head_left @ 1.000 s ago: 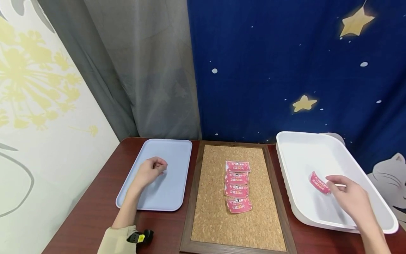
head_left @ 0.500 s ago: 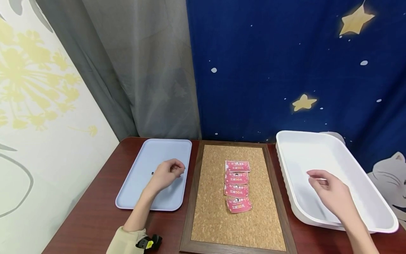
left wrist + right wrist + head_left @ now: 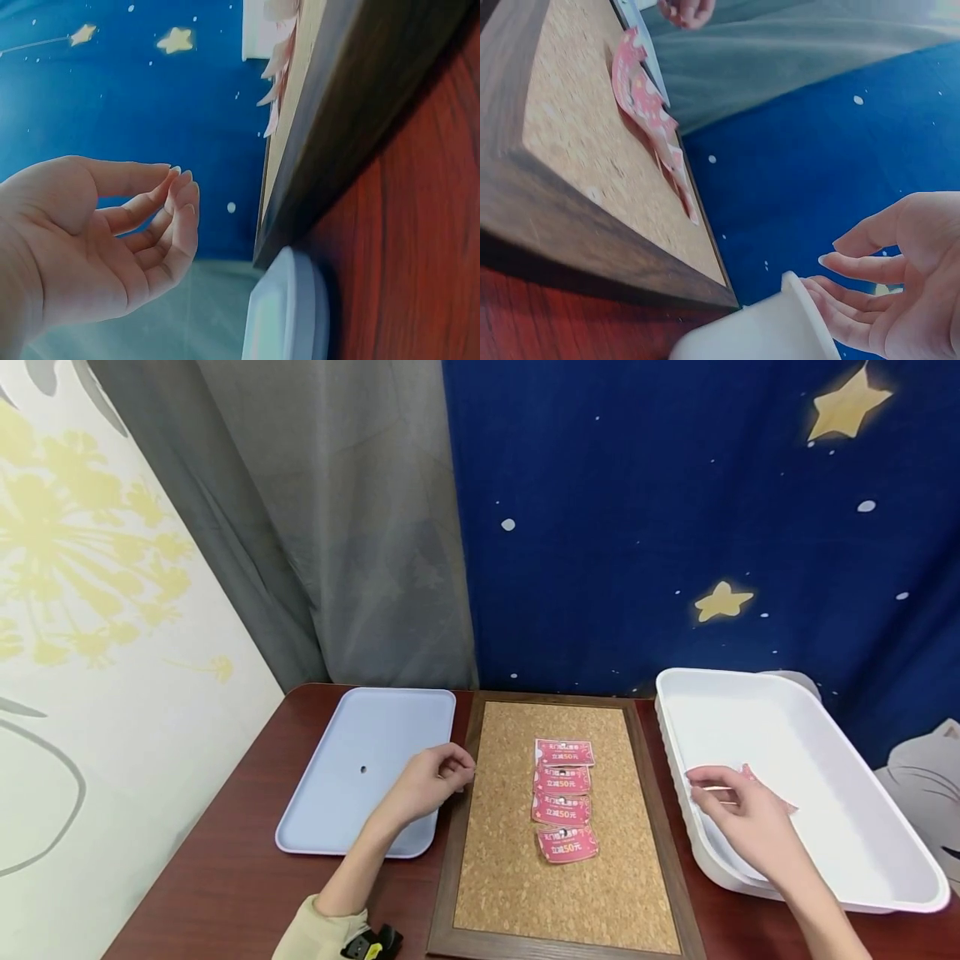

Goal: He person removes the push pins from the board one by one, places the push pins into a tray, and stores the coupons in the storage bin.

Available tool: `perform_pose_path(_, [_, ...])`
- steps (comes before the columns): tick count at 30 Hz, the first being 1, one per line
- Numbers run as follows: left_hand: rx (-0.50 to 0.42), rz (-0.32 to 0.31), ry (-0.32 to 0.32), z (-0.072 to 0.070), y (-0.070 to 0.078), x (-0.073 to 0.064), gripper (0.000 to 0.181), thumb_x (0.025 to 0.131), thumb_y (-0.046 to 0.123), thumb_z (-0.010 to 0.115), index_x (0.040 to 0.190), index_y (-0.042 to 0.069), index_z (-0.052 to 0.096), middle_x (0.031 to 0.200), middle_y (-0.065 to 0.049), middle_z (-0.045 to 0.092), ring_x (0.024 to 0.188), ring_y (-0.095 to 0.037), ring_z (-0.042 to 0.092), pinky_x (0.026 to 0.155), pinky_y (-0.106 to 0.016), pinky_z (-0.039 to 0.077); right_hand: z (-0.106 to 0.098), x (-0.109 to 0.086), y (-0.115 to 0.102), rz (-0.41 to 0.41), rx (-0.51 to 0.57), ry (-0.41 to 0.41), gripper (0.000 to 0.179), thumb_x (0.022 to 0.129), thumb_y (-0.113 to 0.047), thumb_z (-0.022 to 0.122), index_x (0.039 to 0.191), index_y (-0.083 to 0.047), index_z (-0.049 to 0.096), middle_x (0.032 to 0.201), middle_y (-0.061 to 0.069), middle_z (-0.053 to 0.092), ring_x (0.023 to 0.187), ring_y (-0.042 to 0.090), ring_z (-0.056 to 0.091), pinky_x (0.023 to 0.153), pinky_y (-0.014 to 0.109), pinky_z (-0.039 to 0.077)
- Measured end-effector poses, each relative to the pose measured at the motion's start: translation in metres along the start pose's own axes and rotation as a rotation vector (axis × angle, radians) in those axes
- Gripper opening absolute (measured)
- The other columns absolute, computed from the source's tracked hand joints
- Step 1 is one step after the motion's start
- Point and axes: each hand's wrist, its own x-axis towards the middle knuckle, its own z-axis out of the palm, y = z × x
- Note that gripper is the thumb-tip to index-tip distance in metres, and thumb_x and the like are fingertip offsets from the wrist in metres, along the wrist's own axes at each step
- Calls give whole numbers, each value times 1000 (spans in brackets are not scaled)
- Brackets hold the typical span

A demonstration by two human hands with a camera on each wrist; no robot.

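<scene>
On the framed cork board (image 3: 510, 885) hang several pink coupons (image 3: 564, 810) in a column, each with a small pin near its top. My left hand (image 3: 429, 785) hovers by the board's left edge, fingers loosely bent. In the left wrist view, its thumb and index tips meet, with nothing visible between them. A small dark pin (image 3: 363, 769) lies on the light blue tray (image 3: 330, 814). Over the left part of the white tub (image 3: 847, 777), my right hand (image 3: 750, 822) is loosely curved and holds nothing visible. Behind it, one pink coupon (image 3: 787, 807) is partly hidden.
The board lies between the tray and the tub on a dark red table (image 3: 217, 860). Grey (image 3: 375, 527) and blue curtains (image 3: 585, 527) hang behind the table. A white patterned wall (image 3: 112, 693) stands at left.
Both hands have moved inward toward the board. The right hand has let go of a coupon, which stays in the tub. The pin on the tray has come into view as the left hand left.
</scene>
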Motion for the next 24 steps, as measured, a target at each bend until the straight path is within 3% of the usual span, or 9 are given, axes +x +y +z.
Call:
perform_pose_path(1, [5, 5, -5, 2, 2, 0, 5, 97, 6, 65, 98, 2, 67, 84, -8, 67, 72, -17, 62, 64, -26, 49, 2, 0, -2, -5, 19, -9, 26, 98, -10, 65, 121, 3, 65, 110, 22, 70, 86, 15, 72, 95, 24, 49])
perform_pose_path(4, [16, 21, -18, 9, 7, 0, 5, 97, 7, 65, 98, 3, 67, 84, -4, 67, 72, -11, 60, 65, -26, 49, 8, -1, -9, -5, 34, -33, 25, 97, -9, 66, 120, 1, 66, 111, 18, 70, 86, 3, 67, 74, 14, 51])
perform_pose_path(13, [-6, 40, -81, 28, 24, 3, 7, 97, 7, 64, 98, 3, 69, 85, -1, 67, 73, -9, 59, 66, -25, 50, 30, 1, -30, -13, 107, -129, 23, 98, -12, 66, 119, -3, 67, 109, 11, 70, 92, 17, 69, 77, 24, 54])
perform_pose_path(24, [-8, 66, -136, 49, 35, 10, 4, 96, 6, 65, 96, 4, 68, 86, -2, 66, 74, -8, 58, 68, -24, 49, 55, 8, -37, -13, 183, -289, 17, 97, -13, 67, 111, -4, 70, 109, 9, 71, 90, 18, 68, 74, 27, 54])
